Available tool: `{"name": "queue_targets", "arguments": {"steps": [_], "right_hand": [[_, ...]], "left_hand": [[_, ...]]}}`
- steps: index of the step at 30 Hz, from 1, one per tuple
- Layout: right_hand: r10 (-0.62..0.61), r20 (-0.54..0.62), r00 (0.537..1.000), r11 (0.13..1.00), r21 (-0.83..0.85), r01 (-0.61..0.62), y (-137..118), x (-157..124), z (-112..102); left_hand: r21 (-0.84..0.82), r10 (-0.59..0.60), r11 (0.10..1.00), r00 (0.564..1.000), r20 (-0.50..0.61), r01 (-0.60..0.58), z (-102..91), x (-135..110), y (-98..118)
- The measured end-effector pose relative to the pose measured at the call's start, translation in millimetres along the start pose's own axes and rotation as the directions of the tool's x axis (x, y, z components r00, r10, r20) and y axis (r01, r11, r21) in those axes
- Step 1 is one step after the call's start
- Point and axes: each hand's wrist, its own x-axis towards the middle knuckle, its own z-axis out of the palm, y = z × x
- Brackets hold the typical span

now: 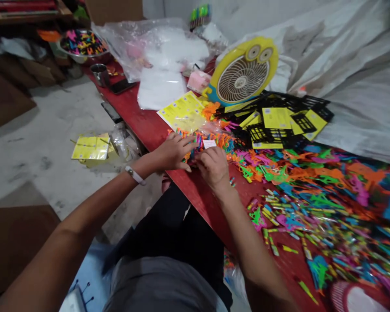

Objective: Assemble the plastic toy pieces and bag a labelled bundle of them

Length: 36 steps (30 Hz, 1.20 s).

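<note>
My left hand [173, 151] lies with its fingers stretched out over a packed row of small colourful plastic pieces [225, 141] at the red table's near edge. Close beside it, my right hand [214, 169] has its fingers curled together at the front of the row. Whatever those fingers hold is hidden from view. A small white printed card [209, 144] shows just beyond the right knuckles; I cannot tell whether the hand touches it. Behind the row lie clear plastic film and a yellow printed sheet [182, 110].
A yellow fan [242, 82] stands behind, beside black plastic frames [273, 136] and yellow cards [276, 118]. Mixed colourful parts [312, 203] cover the table's right side. White plastic bags [164, 86], a metal cup [99, 74] and a bowl of pieces [82, 43] are at far left.
</note>
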Motion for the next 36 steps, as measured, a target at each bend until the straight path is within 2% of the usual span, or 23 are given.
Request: {"name": "queue_targets", "arguments": {"steps": [4,6,7,9,11,13,14,17,21,26,33,36], "right_hand": [[-0.096,0.020,0.995,0.993,-0.062,0.097,0.9,8.2,-1.5],[-0.108,0.011,0.994,0.989,-0.098,0.109,-2.5,9.5,-4.3],[-0.101,0.012,0.995,0.989,-0.107,0.102,-4.4,9.5,-6.2],[-0.083,0.026,0.996,0.991,-0.101,0.086,-7.3,9.2,-10.4],[-0.085,0.055,0.995,0.992,-0.085,0.089,-7.9,9.3,-13.6],[-0.111,0.079,0.991,0.990,-0.082,0.118,-6.8,10.1,-14.9],[-0.126,0.082,0.989,0.988,-0.084,0.133,-6.1,10.3,-14.9],[-0.141,0.058,0.988,0.987,-0.072,0.145,-5.5,8.5,-13.1],[-0.085,0.004,0.996,0.995,-0.060,0.085,-9.1,2.4,-9.0],[-0.053,-0.016,0.998,0.997,-0.055,0.052,-8.4,2.8,-4.2],[-0.099,-0.015,0.995,0.989,-0.110,0.097,-4.3,5.1,-0.5],[-0.090,0.048,0.995,0.987,-0.127,0.096,-3.4,8.1,-1.5]], "left_hand": [[-0.071,-0.129,0.989,0.991,-0.029,0.126,0.0,-19.5,3.1],[-0.107,-0.195,0.977,0.973,-0.121,0.182,9.1,-29.3,11.5],[-0.126,-0.239,0.968,0.951,-0.198,0.217,15.9,-35.1,17.7],[-0.190,-0.348,0.936,0.864,-0.365,0.297,33.6,-49.2,33.8],[-0.300,-0.466,0.883,0.743,-0.480,0.360,55.6,-64.3,53.6],[-0.422,-0.561,0.824,0.656,-0.505,0.379,79.5,-75.8,73.8],[-0.477,-0.595,0.794,0.644,-0.482,0.376,91.0,-79.1,82.7],[-0.596,-0.660,0.708,0.656,-0.367,0.379,119.4,-77.7,99.9],[-0.619,-0.677,0.660,0.694,-0.244,0.426,137.3,-61.3,99.9],[-0.561,-0.676,0.687,0.689,-0.261,0.461,143.3,-43.0,88.2],[-0.495,-0.678,0.713,0.668,-0.306,0.497,155.3,-30.5,87.2],[-0.489,-0.685,0.710,0.659,-0.311,0.506,155.8,-29.1,87.6]]}}
